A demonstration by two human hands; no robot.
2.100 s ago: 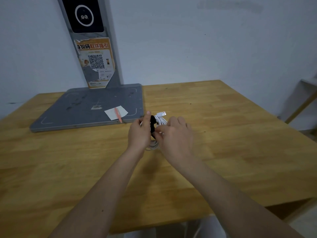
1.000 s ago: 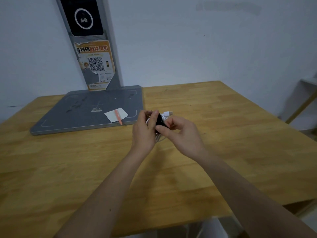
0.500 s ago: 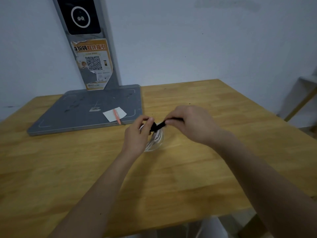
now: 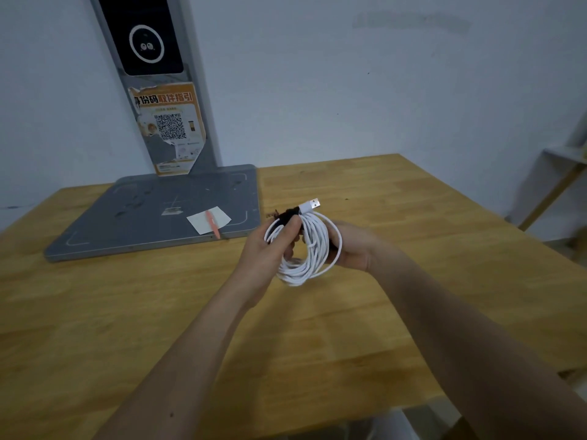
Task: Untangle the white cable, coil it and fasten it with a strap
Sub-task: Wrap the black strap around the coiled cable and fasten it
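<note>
Two hands hold coil above table (image 4: 413,217). Left hand (image 4: 263,249) fingers pinch black strap (image 4: 286,215) against white cable (image 4: 313,246); right hand (image 4: 355,249) cups coil's far side, fingertips hidden. Risk: strap slips loose, loops spring apart.

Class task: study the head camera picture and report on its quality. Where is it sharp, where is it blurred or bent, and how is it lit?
Head view: dim, flat light; white cable and USB plug fairly sharp; forearms and near table edge smeared; wide-angle bend leans the grey stand; soft shadow beneath the hands.
</note>
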